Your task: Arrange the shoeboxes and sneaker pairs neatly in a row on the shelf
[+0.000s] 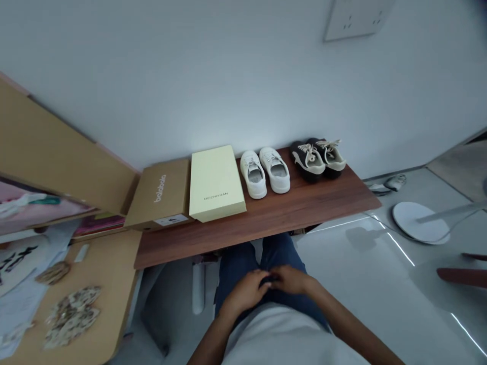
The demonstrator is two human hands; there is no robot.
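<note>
In my lap, against the blue jeans, my left hand (pixel 247 292) and my right hand (pixel 292 279) meet at the fingertips. Both have loosely curved fingers with small gaps, and I see nothing held in either. Beyond them, on a dark brown wooden shelf (pixel 266 218), stands a pair of white sneakers (pixel 279 178). Right of these is a pair of black and cream sneakers (pixel 309 161) with beige laces. To the left lie a pale yellow shoe box (pixel 216 177) marked MEIZHIYUAN and a brown balabala shoe box (pixel 160 190). Neither hand touches the shelf.
On the left a light wood desk (pixel 110 284) holds a patterned hair bow (pixel 72 317), a scrunchie (pixel 53 272) and papers. A white round stand base (pixel 420 223) is on the floor at right. A wall socket plate (pixel 355 19) sits above.
</note>
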